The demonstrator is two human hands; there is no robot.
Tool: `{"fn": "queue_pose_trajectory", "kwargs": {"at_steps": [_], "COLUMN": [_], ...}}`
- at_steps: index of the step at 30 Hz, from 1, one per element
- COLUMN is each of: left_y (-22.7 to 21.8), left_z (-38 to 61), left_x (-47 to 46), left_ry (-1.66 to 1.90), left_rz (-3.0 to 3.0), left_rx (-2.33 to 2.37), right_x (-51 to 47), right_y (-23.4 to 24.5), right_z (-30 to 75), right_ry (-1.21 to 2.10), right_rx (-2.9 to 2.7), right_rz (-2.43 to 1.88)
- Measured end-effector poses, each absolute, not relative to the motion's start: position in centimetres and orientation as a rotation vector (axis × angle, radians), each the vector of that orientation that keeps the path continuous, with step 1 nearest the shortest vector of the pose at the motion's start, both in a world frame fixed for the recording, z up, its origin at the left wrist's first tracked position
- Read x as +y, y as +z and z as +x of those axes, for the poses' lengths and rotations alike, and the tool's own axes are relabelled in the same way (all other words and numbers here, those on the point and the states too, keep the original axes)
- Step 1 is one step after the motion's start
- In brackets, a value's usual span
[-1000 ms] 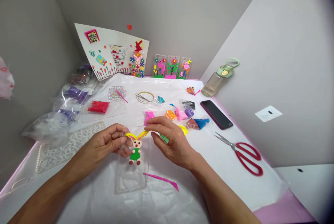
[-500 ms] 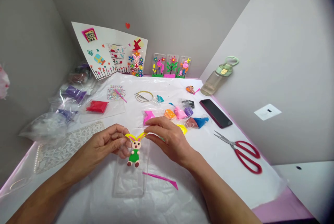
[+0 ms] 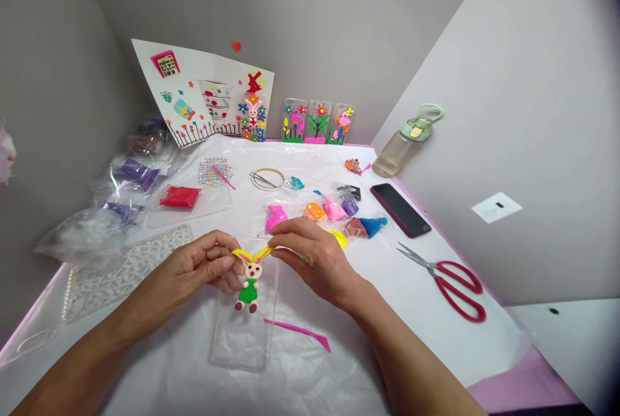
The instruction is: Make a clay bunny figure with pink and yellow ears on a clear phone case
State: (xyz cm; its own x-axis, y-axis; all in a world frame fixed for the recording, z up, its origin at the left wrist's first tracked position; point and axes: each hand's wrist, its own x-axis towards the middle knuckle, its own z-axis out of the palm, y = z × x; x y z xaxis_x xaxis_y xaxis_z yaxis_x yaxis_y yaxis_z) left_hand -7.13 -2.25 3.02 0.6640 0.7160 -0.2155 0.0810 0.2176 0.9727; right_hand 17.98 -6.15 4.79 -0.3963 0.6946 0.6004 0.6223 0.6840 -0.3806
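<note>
Hands meet over a clear phone case (image 3: 239, 338) lying flat on a white table (image 3: 426, 332). On the case's upper end sits a small clay rabbit (image 3: 249, 277) with a pale face, green body, red feet and two long yellow ears spread out sideways.

The left hand (image 3: 194, 270) comes in just left of the rabbit. Its thumb and fingertips (image 3: 227, 262) are drawn together at the tip of the rabbit's left ear, touching it; whether they truly pinch the ear or only press on it cannot be told.

The right hand (image 3: 317, 261) comes in just right of the rabbit. Its thumb and forefinger are closed on the tip of the other ear, with the remaining fingers curled loosely behind.

The rabbit's body hangs below both sets of fingertips, between the two hands.

A pink modelling stick (image 3: 298, 333) lies just right of the case's lower half. Small bags of coloured clay (image 3: 334, 212) lie beyond the rabbit, near the right hand. Red scissors (image 3: 448, 283) and a dark phone (image 3: 400, 209) lie well to the right of the rabbit. Three decorated cases (image 3: 318, 124) stand against the far wall, well beyond it.
</note>
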Motion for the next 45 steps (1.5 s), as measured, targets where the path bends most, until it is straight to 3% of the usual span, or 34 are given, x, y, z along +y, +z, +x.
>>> {"fn": "queue_pose_trajectory", "kwargs": {"at_steps": [45], "left_y": [3.41], "left_z": [-7.08], "left_x": [-2.4], "left_ry": [0.513], "left_rz": [1.3], "left_rx": [0.773], "right_x": [-6.14], "right_y": [4.44], "right_z": [17.93], "right_ry": [0.208], "right_rx": [-2.132], "right_rz": [-1.109]}}
